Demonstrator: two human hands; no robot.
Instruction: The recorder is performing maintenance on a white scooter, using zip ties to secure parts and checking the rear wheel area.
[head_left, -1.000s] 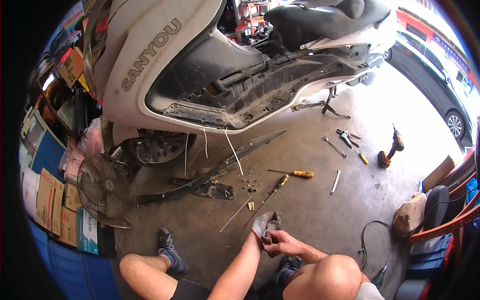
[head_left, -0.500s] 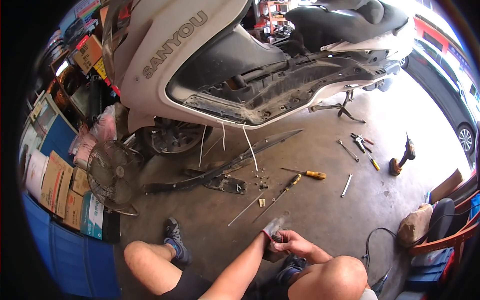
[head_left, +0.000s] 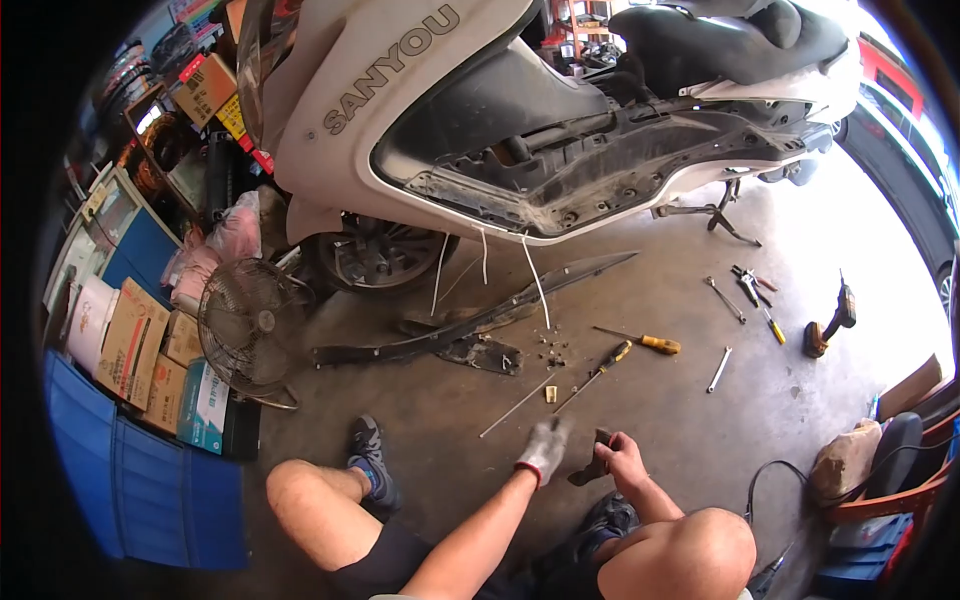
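Note:
My left hand (head_left: 545,450) wears a grey-white work glove with a red cuff; its fingers are spread and blurred, and it holds nothing. Just to its right, my bare right hand (head_left: 622,458) grips a small dark flat piece (head_left: 590,468) low over the concrete floor. Ahead of both hands lie a thin white rod (head_left: 515,405), a black-and-yellow screwdriver (head_left: 605,362) and a yellow-handled screwdriver (head_left: 655,344). Beyond them a long black trim panel (head_left: 470,325) lies under the white scooter (head_left: 400,110), whose underside is exposed.
A floor fan (head_left: 250,325) stands at the left beside cardboard boxes (head_left: 130,345) and a blue bin (head_left: 150,490). Small screws (head_left: 552,350), wrenches (head_left: 720,370), pliers (head_left: 750,282) and a cordless drill (head_left: 830,325) lie to the right. A chair (head_left: 890,450) and cable (head_left: 775,475) sit at the lower right.
My hands were joined at the glove on the left hand. They have come apart, the gloved left hand swinging out to the left while the right keeps the dark piece.

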